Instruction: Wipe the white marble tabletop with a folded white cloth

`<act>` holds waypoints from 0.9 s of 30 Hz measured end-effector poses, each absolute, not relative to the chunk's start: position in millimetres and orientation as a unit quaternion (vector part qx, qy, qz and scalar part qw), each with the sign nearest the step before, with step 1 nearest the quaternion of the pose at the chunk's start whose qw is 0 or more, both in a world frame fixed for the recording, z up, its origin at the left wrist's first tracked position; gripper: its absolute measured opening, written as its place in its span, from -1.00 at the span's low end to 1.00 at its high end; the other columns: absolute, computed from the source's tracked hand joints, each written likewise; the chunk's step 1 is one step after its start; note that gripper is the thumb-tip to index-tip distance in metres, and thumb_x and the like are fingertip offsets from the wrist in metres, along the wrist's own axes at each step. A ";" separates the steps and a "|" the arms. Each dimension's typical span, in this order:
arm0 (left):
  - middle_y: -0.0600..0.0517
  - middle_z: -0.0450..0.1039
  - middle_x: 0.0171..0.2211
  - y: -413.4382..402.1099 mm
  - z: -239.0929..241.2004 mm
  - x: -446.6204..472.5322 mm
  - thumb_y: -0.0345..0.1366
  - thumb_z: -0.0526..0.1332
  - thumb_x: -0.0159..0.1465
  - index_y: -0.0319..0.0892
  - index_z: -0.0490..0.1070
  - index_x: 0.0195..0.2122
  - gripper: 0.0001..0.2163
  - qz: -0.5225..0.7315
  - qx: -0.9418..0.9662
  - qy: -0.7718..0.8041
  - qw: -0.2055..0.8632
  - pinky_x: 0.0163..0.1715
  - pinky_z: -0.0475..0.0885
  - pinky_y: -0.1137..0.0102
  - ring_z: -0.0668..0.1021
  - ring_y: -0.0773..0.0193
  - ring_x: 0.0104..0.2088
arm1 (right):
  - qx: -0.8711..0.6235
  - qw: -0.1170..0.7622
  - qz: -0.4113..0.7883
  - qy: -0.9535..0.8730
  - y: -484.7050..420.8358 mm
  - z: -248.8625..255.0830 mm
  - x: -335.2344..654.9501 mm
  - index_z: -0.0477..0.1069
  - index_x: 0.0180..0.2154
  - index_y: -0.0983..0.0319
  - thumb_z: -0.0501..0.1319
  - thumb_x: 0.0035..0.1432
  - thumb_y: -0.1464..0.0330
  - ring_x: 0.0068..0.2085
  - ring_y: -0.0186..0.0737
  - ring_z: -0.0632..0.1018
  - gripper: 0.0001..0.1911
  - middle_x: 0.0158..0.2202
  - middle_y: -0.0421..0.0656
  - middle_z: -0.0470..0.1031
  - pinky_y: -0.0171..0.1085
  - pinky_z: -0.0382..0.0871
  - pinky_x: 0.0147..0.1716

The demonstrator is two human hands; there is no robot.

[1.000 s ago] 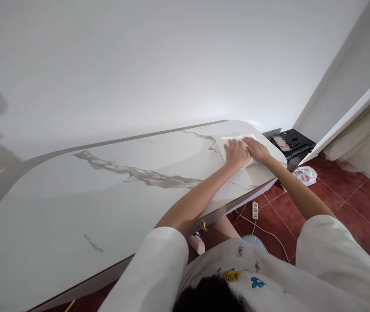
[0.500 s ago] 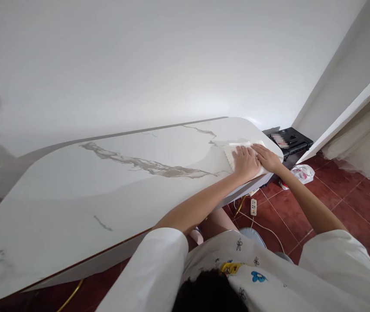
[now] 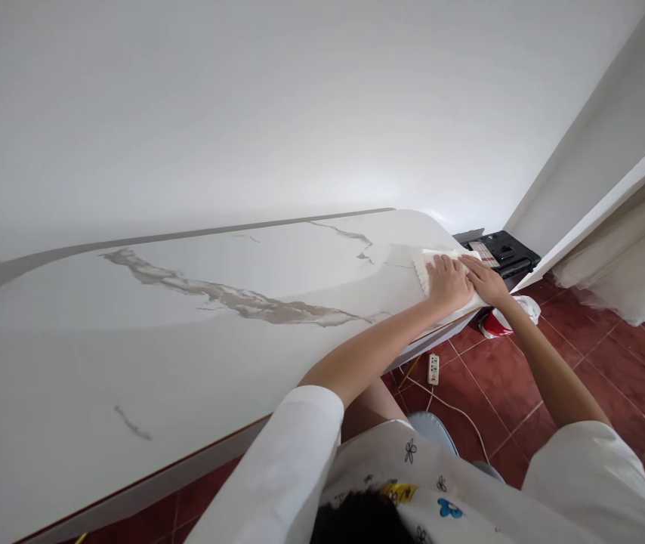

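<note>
A white cloth (image 3: 423,270) with a scalloped edge lies on the right end of a white marble-patterned tabletop (image 3: 277,261). Both my hands press down on it side by side, covering much of it. My left hand (image 3: 449,282) rests palm down with its fingers slightly apart, pointing toward the wall. Touching it on the right, my right hand (image 3: 486,282) lies flat with fingers stretched toward the left, near the table's rounded corner.
A black case (image 3: 508,255) stands just beyond the table's right end, with a red-and-white plastic bag (image 3: 497,325) below it. On the red tiled floor lies a power strip (image 3: 433,369) with its cord. A pale curtain (image 3: 628,257) hangs at the right.
Both hands and the cloth have slid a little to the right, closer to the table's end. The view has shifted slightly, so the tabletop's left end is now cut off.
</note>
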State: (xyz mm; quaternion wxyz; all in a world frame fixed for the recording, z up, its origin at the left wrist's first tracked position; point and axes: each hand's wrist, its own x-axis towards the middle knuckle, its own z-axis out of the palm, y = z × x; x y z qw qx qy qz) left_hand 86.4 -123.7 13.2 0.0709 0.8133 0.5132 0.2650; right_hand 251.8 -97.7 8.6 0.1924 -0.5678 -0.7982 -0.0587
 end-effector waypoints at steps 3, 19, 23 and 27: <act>-0.35 0.11 0.29 -107.6 13.1 92.7 -0.20 -0.06 0.35 -0.40 0.19 0.23 -0.50 0.274 0.816 0.505 0.066 0.26 0.03 -0.07 0.11 -0.19 0.32 | -0.575 0.193 -0.057 -0.793 -85.7 10.5 257.3 0.30 0.21 0.18 -0.10 0.30 0.28 0.32 -0.13 0.26 -0.48 0.27 -0.13 0.31 -0.01 0.13 0.33; -0.23 0.23 0.21 -20.7 18.5 97.0 -0.21 -0.04 0.34 -0.26 0.26 0.18 -0.57 0.297 0.804 0.513 0.057 0.25 0.09 0.00 0.18 -0.08 0.27 | -0.567 0.188 -0.073 -0.798 -1.0 20.3 255.1 0.27 0.22 0.17 -0.12 0.27 0.33 0.30 -0.09 0.30 -0.47 0.26 -0.13 0.33 0.01 0.21 0.28; -0.21 0.24 0.21 7.1 19.7 86.4 -0.20 -0.04 0.34 -0.24 0.26 0.18 -0.57 0.300 0.795 0.525 0.048 0.24 0.10 0.02 0.18 -0.06 0.28 | -0.531 0.160 -0.092 -0.827 29.2 23.2 244.5 0.28 0.21 0.24 -0.13 0.28 0.33 0.32 -0.10 0.27 -0.47 0.25 -0.06 0.34 -0.01 0.27 0.25; -0.19 0.25 0.22 33.1 20.1 73.5 -0.20 -0.05 0.34 -0.23 0.27 0.18 -0.57 0.302 0.789 0.533 0.049 0.25 0.09 0.04 0.19 -0.04 0.28 | -0.569 0.184 -0.090 -0.797 58.7 23.6 229.8 0.29 0.20 0.18 -0.12 0.28 0.32 0.25 -0.07 0.37 -0.48 0.25 -0.08 0.34 0.00 0.34 0.20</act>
